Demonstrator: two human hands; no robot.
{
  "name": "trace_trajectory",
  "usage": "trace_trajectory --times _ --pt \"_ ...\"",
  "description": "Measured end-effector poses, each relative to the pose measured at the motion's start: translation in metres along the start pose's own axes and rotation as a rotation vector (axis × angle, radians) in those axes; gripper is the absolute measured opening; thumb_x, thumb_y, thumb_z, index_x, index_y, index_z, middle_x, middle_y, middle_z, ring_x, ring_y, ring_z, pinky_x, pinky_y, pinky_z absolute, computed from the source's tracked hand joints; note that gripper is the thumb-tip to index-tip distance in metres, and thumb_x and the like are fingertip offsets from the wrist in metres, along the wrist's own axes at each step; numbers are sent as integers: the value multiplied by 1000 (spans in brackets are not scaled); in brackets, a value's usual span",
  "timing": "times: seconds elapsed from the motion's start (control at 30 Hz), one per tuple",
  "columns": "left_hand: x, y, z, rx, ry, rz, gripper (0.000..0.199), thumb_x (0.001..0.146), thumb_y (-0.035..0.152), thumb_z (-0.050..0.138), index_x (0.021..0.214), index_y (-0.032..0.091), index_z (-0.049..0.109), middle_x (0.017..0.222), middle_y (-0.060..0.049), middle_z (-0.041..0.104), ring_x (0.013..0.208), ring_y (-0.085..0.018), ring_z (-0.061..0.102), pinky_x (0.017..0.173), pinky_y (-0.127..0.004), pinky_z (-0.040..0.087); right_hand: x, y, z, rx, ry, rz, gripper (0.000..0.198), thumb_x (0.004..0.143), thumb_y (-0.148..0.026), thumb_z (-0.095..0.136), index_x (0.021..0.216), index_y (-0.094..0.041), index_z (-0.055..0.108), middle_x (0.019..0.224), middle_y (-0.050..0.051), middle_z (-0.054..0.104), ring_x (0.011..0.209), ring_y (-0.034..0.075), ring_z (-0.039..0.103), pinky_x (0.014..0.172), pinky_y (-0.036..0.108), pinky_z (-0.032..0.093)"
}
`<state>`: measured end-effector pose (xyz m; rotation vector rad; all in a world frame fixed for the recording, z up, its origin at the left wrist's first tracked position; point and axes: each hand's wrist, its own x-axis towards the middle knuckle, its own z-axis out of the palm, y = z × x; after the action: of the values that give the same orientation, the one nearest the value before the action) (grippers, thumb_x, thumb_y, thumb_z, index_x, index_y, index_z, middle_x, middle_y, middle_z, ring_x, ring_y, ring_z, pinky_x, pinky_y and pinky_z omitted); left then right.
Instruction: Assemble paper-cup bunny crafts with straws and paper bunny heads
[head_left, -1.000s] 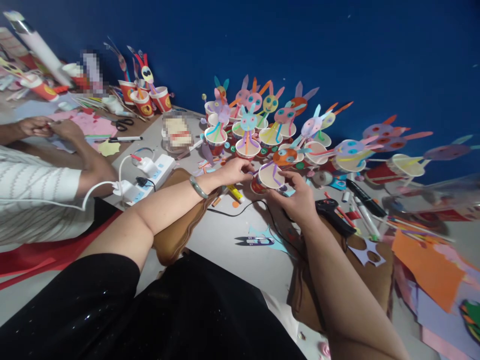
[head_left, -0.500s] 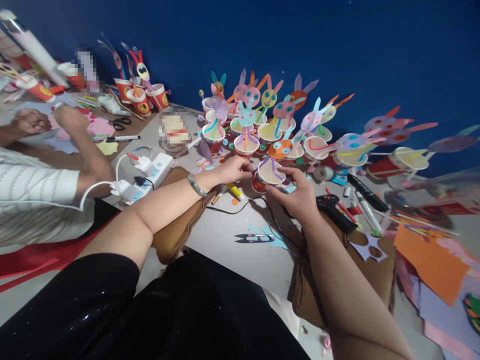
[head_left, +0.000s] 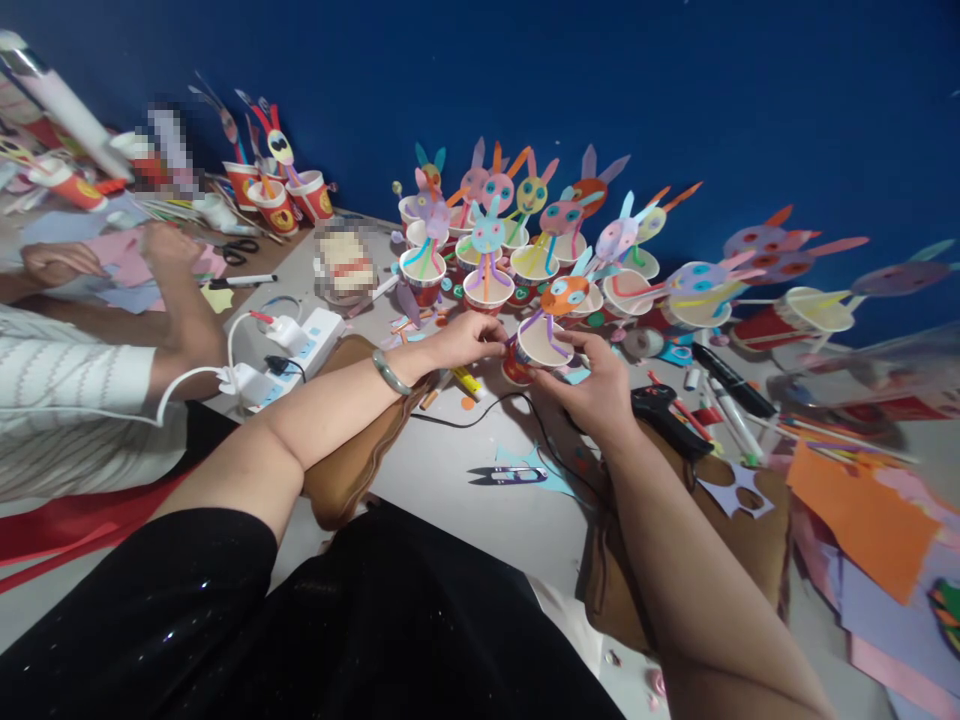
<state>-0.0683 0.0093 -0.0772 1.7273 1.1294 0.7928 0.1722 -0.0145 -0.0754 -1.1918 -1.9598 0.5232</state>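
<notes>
A red-and-white paper cup (head_left: 544,343) stands in front of me, with an orange paper rabbit head (head_left: 565,296) with light-blue ears over its far rim. Purple paper strips run from the head over the cup. My right hand (head_left: 592,378) grips the cup's right side, thumb at the front and fingers by the rim. At the left side, my left hand (head_left: 480,340) is closed in a pinch on the end of a purple strip, its fingertips touching the cup's side. Several similar cups with paper rabbit heads, one with a turquoise head (head_left: 488,236), crowd behind.
Thread snips (head_left: 508,476) lie nearer me. A black glue gun (head_left: 670,422) and markers (head_left: 733,380) lie to the right, beside orange paper (head_left: 862,515). A white power strip (head_left: 315,345) is on the left. Another person's hand (head_left: 64,265) is at far left over paper sheets.
The view has shifted slightly. My hands stay at the same cup with almost no visible movement. The other person's hands at the left have moved a little lower.
</notes>
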Motion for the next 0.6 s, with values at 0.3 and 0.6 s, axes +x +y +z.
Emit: trace_trajectory --times 0.3,0.6 --pt "0 3 -2 -208 -64 -47 26 80 33 81 88 11 69 76 2 65 71 -11 56 75 -28 46 1 8 -2 -41 55 -76 47 71 -43 82 112 -23 69 113 11 76 101 32 73 87 47 59" --pt "1 0 -1 -338 -36 -112 29 81 35 83 88 11 70 76 2 64 69 -10 56 70 -26 46 1 5 0 -84 59 -138 46 73 -44 81 112 -24 66 110 11 75 102 32 72 88 46 57"
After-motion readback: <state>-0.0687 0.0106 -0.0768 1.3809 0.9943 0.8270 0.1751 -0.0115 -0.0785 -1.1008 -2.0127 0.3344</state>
